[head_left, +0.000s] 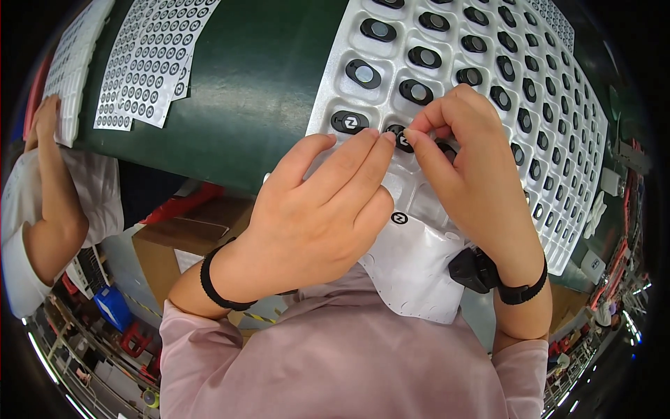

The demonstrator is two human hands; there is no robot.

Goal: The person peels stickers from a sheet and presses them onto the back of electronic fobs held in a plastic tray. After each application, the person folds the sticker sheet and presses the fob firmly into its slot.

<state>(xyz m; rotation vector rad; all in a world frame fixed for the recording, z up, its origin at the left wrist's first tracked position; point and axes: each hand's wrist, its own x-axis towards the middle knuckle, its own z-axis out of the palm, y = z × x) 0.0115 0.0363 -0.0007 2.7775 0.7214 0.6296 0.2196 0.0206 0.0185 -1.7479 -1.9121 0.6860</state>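
A white plastic tray (322, 98) holds many black oval pieces in its pockets. At its near left corner, one black oval piece (393, 131) carries a black-and-white round sticker (403, 142). My right hand (478, 167) pinches at this sticker's edge with thumb and index finger; the fingertips hide how much of it lies on the piece. My left hand (317, 202) has its fingers stretched out, their tips touching the same piece from the left. The neighbouring oval piece (350, 122) bears a similar emblem. Below my hands, a white backing sheet (415, 269) shows one round sticker (399, 218).
Sheets of round stickers (143, 70) lie at the left on the green table (258, 84). Another person's arm (59, 174) reaches to a white tray (70, 91) at the far left. A cardboard box (157, 251) stands below the table edge.
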